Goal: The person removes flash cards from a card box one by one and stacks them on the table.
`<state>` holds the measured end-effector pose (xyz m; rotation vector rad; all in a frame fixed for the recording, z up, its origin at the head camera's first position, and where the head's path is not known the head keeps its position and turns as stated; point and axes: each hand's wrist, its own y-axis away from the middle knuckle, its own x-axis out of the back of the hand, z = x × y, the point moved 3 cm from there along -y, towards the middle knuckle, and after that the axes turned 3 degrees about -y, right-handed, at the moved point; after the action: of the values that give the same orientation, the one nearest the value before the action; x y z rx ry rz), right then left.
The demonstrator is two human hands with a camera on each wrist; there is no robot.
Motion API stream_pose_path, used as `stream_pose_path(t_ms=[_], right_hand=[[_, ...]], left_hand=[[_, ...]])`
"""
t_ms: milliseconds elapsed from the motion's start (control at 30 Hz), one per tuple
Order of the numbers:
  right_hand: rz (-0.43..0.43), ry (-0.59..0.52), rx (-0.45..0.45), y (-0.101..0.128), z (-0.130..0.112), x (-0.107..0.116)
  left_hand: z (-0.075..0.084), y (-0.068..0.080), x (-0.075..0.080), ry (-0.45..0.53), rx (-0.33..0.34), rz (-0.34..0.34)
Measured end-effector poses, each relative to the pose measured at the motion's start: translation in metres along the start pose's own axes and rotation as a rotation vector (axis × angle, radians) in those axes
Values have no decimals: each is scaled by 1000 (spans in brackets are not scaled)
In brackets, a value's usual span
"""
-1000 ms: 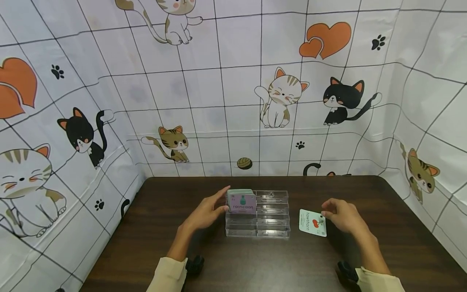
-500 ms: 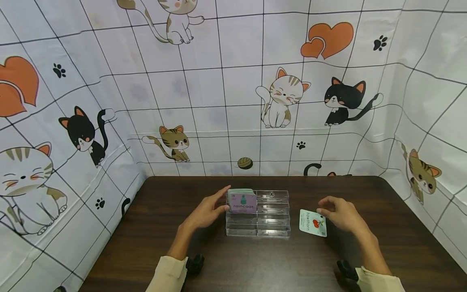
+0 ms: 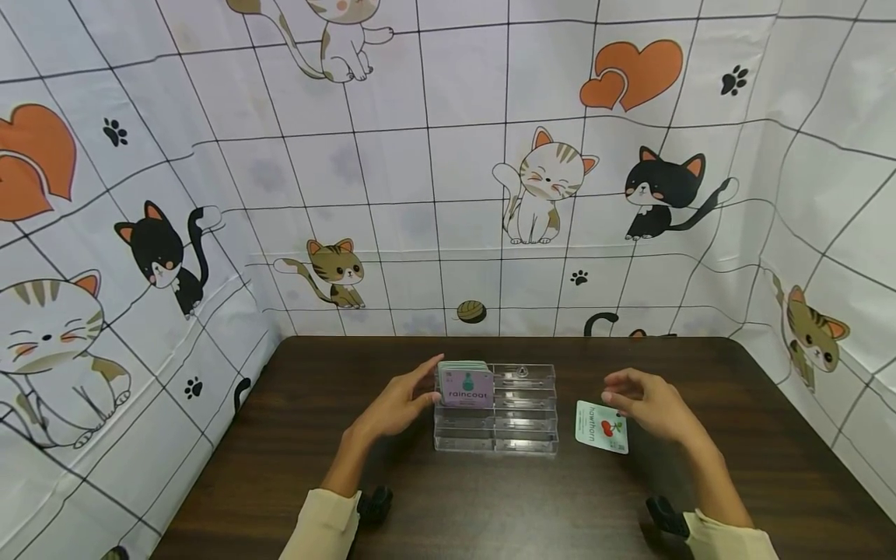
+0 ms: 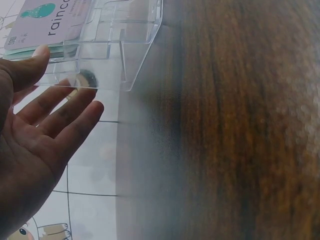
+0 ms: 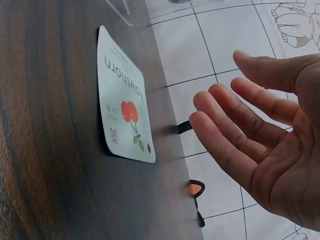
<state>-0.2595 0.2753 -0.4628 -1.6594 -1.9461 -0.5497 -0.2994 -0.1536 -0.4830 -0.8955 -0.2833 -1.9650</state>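
The left hand (image 3: 392,408) rests with straight, relaxed fingers against the left side of a clear plastic rack (image 3: 521,412) on the dark wooden bench (image 3: 490,498), its grip open, the thumb beside a stack of cards (image 3: 465,385) standing in the rack's back left slot. The right hand (image 3: 647,404) hovers open just above a single card (image 3: 602,426) lying flat beside the rack.

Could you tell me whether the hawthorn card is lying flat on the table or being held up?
Flat and unheld: the hawthorn card lies face up on the table, and the right hand hovers open above it without touching.
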Motion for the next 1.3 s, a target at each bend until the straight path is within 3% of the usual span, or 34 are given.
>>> stream_pose_path(t_ms=[667, 1300], right_hand=[[9, -151, 79, 0, -40, -12], [-26, -201, 178, -9, -61, -29]], left_hand=[[-1, -2, -1, 9, -7, -7], [-1, -1, 0, 22, 3, 6]])
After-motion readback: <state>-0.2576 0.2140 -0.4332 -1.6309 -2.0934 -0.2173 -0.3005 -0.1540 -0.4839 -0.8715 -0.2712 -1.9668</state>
